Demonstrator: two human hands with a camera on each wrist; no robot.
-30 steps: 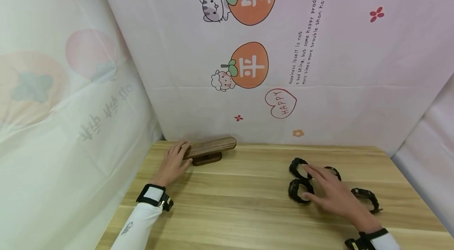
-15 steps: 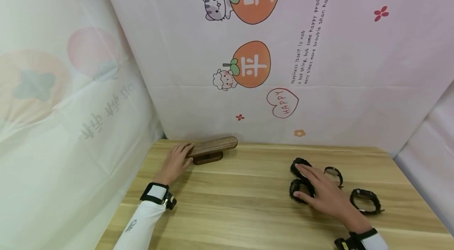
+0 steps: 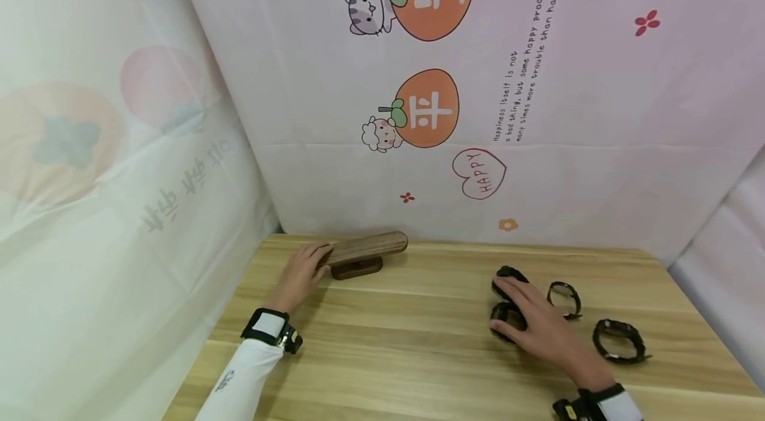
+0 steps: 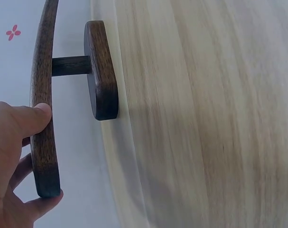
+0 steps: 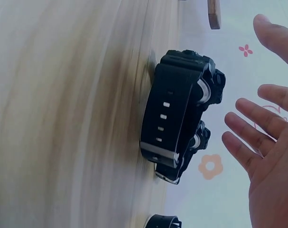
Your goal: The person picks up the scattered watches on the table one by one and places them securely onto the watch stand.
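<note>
At the back left of the table, a dark wooden stand has a long bar on a short post above a small base. My left hand grips the left end of the bar; in the left wrist view the thumb lies on one side and fingers on the other. My right hand hovers over two black wristwatches, a back one and a front one, partly covering them. The right wrist view shows its fingers spread and apart from the nearest watch.
To the right of that hand stand two more watches, a thin one and a bulkier black one, strap loops on the wooden table. A printed white cloth hangs behind the table, with another cloth along the left.
My right hand has moved left over the two left watches, uncovering the two right ones. The left hand keeps its hold on the stand; the head view has shifted slightly.
</note>
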